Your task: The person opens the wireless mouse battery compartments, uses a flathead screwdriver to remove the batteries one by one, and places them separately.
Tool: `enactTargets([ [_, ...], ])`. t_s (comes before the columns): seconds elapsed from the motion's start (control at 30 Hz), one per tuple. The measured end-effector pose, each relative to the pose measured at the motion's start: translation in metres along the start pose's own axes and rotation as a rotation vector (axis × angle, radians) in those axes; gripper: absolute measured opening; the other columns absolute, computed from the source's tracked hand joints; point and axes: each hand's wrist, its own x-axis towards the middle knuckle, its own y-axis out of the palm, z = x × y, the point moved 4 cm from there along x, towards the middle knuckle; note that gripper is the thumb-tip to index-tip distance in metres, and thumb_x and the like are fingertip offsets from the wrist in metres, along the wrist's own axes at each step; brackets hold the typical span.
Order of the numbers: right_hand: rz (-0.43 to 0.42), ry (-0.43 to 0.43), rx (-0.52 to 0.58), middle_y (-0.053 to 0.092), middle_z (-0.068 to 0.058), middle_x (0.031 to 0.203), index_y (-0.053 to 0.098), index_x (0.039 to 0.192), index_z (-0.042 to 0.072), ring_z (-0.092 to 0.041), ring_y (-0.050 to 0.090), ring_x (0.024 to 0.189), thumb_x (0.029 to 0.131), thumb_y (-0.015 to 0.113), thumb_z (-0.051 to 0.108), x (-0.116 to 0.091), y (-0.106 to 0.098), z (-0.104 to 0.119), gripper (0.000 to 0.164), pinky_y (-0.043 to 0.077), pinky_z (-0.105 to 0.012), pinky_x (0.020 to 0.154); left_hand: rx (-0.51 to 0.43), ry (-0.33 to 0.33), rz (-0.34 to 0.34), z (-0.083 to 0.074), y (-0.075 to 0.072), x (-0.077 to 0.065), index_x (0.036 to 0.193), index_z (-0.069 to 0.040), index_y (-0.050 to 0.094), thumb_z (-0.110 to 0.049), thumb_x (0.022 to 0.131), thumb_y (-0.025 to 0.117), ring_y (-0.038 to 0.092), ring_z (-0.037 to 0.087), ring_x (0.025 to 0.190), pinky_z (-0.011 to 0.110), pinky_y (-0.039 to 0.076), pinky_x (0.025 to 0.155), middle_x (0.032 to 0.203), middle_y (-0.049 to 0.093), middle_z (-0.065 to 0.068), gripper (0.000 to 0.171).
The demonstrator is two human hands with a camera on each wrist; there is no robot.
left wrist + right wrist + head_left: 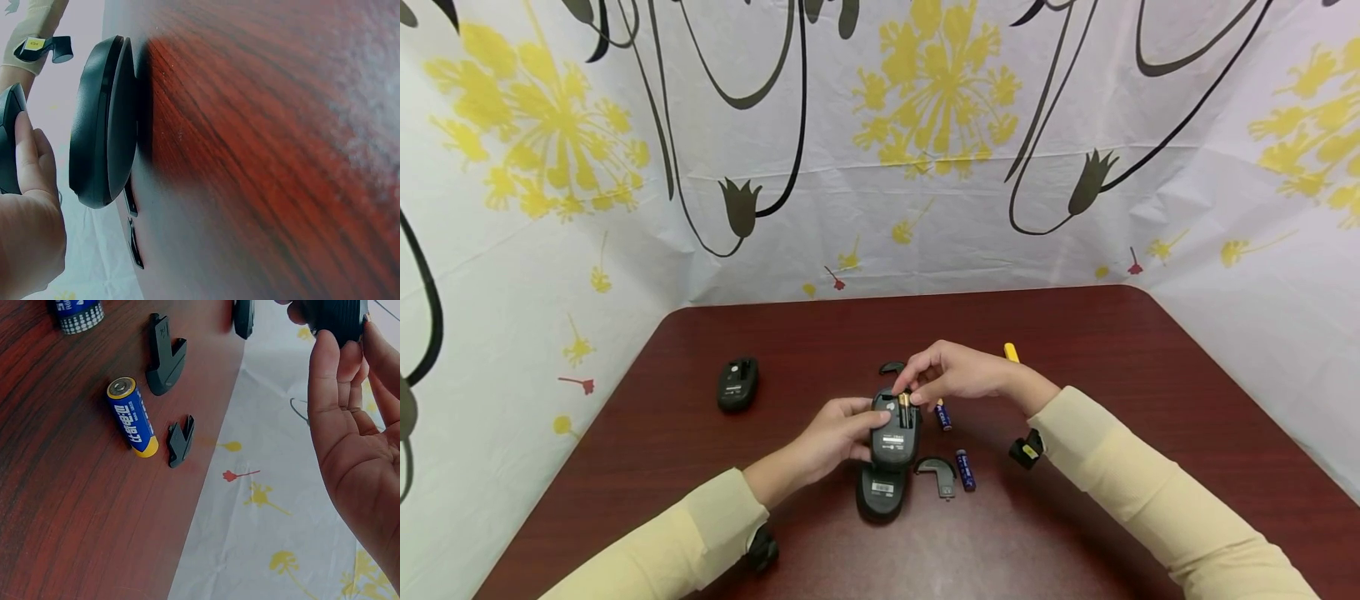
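Observation:
My left hand holds a black computer mouse with its underside up. In the mouse's uncovered battery slot lies a gold-and-black battery. My right hand is at the far end of this mouse; in the right wrist view its thumb and fingers pinch the ribbed dark end. A second mouse lies upside down on the table below the held one. Blue batteries, one under the right hand and another nearer, lie to the right. Beside them is a curved battery cover.
A third mouse lies upside down at the left of the dark red table. Beyond the hands is another dark cover. A yellow object shows partly behind the right wrist. Patterned cloth hangs around the table.

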Motion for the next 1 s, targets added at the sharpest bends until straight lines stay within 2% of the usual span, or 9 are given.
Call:
enactTargets([
  [0.13, 0.005, 0.011, -0.017, 0.055, -0.013, 0.084, 0.066, 0.099, 0.014, -0.024, 0.051, 0.072, 0.081, 0.063, 0.013, 0.001, 0.001, 0.001, 0.018, 0.046, -0.055, 0.064, -0.003, -0.005, 0.001, 0.002, 0.000, 0.000, 0.117, 0.007, 0.048, -0.019, 0.084, 0.061, 0.061, 0.025, 0.083, 0.036, 0.052, 0.065, 0.098, 0.060, 0.019, 0.044],
  [0.43, 0.028, 0.041, -0.050, 0.056, -0.012, 0.083, 0.066, 0.096, 0.015, -0.024, 0.052, 0.072, 0.082, 0.062, 0.015, 0.002, 0.001, 0.006, 0.015, 0.047, -0.053, 0.064, -0.013, 0.006, 0.008, 0.002, 0.002, 0.000, 0.116, 0.008, 0.049, -0.017, 0.084, 0.060, 0.061, 0.025, 0.082, 0.035, 0.052, 0.064, 0.096, 0.061, 0.018, 0.042],
  [0.73, 0.025, 0.055, -0.044, 0.055, -0.012, 0.082, 0.064, 0.097, 0.011, -0.022, 0.051, 0.070, 0.083, 0.061, 0.015, 0.002, -0.004, 0.012, 0.015, 0.051, -0.040, 0.061, -0.021, 0.008, 0.030, 0.001, 0.005, -0.001, 0.117, 0.008, 0.049, -0.016, 0.085, 0.059, 0.061, 0.026, 0.084, 0.038, 0.052, 0.066, 0.097, 0.060, 0.019, 0.041],
  [1.0, -0.035, 0.075, 0.030, 0.056, -0.018, 0.088, 0.062, 0.101, 0.005, -0.031, 0.055, 0.081, 0.083, 0.061, 0.015, 0.000, -0.017, 0.014, 0.020, 0.049, -0.045, 0.072, -0.021, 0.003, 0.021, 0.000, 0.006, -0.002, 0.117, 0.007, 0.049, -0.016, 0.085, 0.058, 0.061, 0.026, 0.083, 0.039, 0.052, 0.066, 0.096, 0.061, 0.018, 0.041],
])
